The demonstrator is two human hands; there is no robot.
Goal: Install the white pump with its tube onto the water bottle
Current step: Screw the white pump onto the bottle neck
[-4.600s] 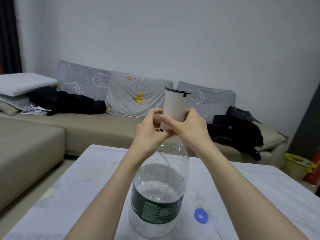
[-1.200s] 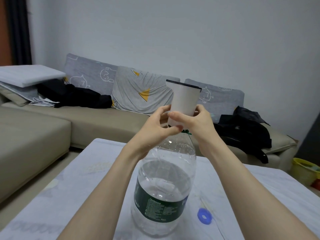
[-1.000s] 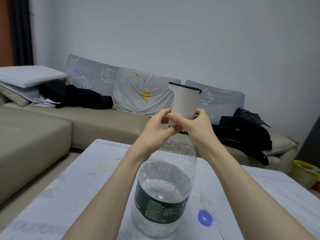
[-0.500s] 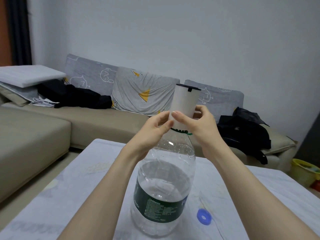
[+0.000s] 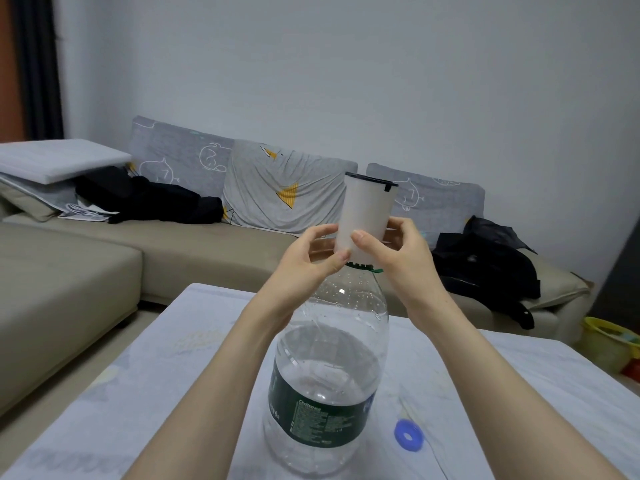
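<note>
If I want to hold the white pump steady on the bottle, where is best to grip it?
Probably the lower body of the white pump, taken from both sides, as the left hand and right hand do now. It tapers there, just above the water bottle neck, so fingers wrap easily.

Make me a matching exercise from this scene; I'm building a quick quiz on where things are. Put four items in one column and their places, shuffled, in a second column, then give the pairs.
Items:
1. white pump
2. water bottle
3. blue ring
4. black clothes

Places:
A. lying flat on the table cover, right of the bottle's base
B. heaped on the sofa seat
C. on the bottle's neck, between the left hand and right hand
D. standing upright on the table

Pairs: 1-C, 2-D, 3-A, 4-B
</note>
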